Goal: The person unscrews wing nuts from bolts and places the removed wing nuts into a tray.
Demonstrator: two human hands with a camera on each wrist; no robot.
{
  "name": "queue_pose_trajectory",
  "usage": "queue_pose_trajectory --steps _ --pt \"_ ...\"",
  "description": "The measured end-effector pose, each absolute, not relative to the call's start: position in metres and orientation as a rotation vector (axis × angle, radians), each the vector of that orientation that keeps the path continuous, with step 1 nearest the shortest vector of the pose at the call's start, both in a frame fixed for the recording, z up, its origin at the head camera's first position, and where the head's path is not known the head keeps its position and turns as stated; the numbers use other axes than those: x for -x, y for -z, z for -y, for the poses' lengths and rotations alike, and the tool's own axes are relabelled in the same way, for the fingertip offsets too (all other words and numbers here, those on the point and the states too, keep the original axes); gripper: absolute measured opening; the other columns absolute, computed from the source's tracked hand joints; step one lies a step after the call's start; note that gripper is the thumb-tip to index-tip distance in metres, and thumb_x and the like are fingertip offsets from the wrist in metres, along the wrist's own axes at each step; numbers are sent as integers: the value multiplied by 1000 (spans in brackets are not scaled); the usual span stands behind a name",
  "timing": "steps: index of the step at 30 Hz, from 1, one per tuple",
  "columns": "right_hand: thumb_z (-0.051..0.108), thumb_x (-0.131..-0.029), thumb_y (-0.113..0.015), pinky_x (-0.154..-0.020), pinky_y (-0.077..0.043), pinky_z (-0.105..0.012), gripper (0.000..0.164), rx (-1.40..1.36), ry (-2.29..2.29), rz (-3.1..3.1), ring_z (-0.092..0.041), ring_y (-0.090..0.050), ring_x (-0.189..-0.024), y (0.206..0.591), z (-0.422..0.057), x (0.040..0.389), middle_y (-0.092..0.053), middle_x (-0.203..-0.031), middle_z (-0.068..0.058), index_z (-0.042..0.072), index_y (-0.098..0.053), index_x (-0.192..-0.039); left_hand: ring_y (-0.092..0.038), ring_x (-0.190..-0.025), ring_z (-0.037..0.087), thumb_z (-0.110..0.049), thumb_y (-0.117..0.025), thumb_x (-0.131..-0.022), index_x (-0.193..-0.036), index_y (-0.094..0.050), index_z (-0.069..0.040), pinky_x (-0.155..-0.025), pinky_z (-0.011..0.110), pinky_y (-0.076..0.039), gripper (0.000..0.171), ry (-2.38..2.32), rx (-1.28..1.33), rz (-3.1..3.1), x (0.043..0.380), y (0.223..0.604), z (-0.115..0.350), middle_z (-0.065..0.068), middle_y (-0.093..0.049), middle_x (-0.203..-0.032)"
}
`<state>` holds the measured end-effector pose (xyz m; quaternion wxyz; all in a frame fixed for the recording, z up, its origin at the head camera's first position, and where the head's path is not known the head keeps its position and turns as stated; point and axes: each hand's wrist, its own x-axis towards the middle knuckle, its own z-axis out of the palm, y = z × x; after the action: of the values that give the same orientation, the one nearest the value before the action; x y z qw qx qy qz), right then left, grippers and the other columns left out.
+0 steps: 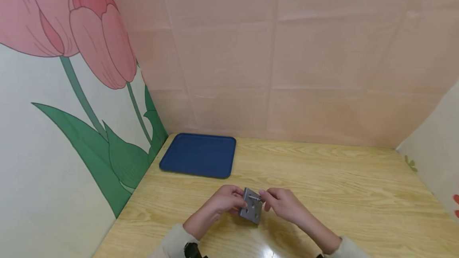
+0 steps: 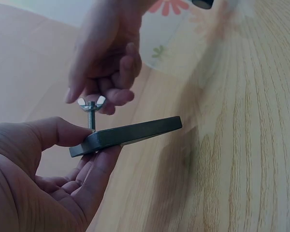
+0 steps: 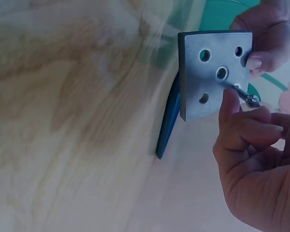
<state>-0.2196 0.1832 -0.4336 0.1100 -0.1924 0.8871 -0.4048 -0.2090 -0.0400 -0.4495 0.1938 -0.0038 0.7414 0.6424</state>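
A square grey metal plate with several holes is pinched at its edge between the thumb and fingers of my left hand. A thin bolt stands out from one face of the plate, with a wing nut near its outer end. My right hand is at the wing nut, its fingers partly curled around it. In the left wrist view the thumb and fingers of that hand look slightly spread, and both wings show uncovered. The right index fingertip lies close beside the bolt in the right wrist view.
A blue tray lies at the back left of the wooden table, beyond the hands. A pinkish sheet covers the back, and a tulip-painted wall borders the left side.
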Motion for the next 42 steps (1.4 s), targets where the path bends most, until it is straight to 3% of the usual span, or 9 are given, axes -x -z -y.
queue_pose_trajectory --steps 20,30,37,42 --pt "49 -106 -44 -41 -27 -20 58 371 1345 -2250 -6 -38 -43 436 -182 221 -67 -69 -6 0 -69 -89 -67 -74 18 4 -69 -77 -108 -67 5 -65 37 -60 31 -1805 12 -2081 210 451 37 6 -70 -86" --pt "48 -103 -51 -43 -27 -21 51 378 1328 -2256 -8 -39 -46 436 -182 221 -67 -71 -5 2 -68 -92 -68 -74 18 4 -69 -77 -109 -67 4 -65 37 -60 31 -1797 12 -2077 211 451 38 6 -70 -86" --pt "37 -94 -71 -53 -43 -22 27 720 1177 -2583 -4 -51 -60 439 -183 222 -62 -72 6 11 -68 -93 -67 -74 18 4 -70 -78 -108 -67 4 -64 37 -60 31 -1791 17 -2095 211 453 38 6 -69 -85" --pt "22 -91 -76 -51 -43 -20 17 995 976 -2795 3 -48 -60 439 -181 219 -59 -74 14 12 -69 -101 -66 -73 18 4 -69 -78 -108 -67 4 -64 37 -60 30 -1807 9 -2101 211 454 39 5 -68 -84"
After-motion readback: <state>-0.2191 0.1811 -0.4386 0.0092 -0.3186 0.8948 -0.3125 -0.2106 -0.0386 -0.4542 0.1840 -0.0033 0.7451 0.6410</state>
